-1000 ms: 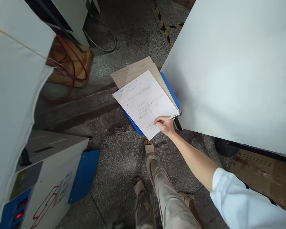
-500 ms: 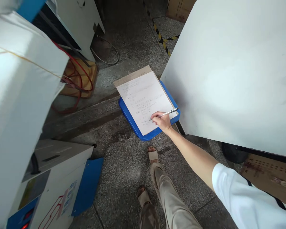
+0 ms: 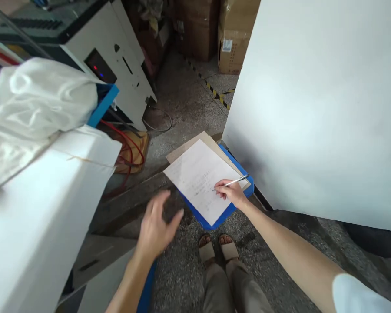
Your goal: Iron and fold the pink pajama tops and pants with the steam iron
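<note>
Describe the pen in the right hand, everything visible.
The pen is slim and straight, with a pale, silvery barrel that looks like metal or glossy plastic and a darker upper end. The right hand grips it near the writing end between thumb and fingers, its upper end tilting up and away past the knuckles. The writing end points down at a handwritten white sheet, but blur hides whether it touches the paper. No fine details or markings can be made out.

Blue plastic board (image 3: pixel 237 204), white handwritten sheet (image 3: pixel 197 176) atop brown paper (image 3: pixel 185 150)
</note>
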A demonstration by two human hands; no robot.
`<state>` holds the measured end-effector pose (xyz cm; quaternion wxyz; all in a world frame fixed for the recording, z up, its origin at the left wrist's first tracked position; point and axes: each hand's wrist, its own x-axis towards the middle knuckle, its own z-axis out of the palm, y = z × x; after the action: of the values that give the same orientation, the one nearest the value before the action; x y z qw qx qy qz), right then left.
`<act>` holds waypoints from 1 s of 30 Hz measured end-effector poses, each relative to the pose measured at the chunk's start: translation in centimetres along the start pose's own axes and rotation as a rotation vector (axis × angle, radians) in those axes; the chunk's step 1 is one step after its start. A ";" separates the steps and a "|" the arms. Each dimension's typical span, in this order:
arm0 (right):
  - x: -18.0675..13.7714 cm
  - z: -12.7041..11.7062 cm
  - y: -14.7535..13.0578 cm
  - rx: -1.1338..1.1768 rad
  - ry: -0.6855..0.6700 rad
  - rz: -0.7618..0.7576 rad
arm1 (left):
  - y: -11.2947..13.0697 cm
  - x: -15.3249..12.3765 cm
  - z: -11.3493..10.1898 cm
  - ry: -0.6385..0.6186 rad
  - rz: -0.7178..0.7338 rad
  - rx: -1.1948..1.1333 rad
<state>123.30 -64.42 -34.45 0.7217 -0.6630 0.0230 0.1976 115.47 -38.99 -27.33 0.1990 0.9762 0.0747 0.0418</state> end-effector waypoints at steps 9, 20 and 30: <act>-2.3 -0.7 0.8 0.069 0.054 -0.016 | 1.0 19.3 5.6 -0.332 0.026 0.092; 0.9 0.5 0.2 0.095 0.115 -0.080 | 5.5 11.7 5.4 0.090 -0.172 0.012; -2.9 -5.2 -1.4 -0.739 0.550 -0.739 | 6.3 2.8 10.5 0.093 -0.256 0.153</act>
<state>122.31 -70.25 -32.89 0.4315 -0.8614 -0.0937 -0.2512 120.21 -48.27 -34.32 0.1239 0.9681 0.2107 0.0552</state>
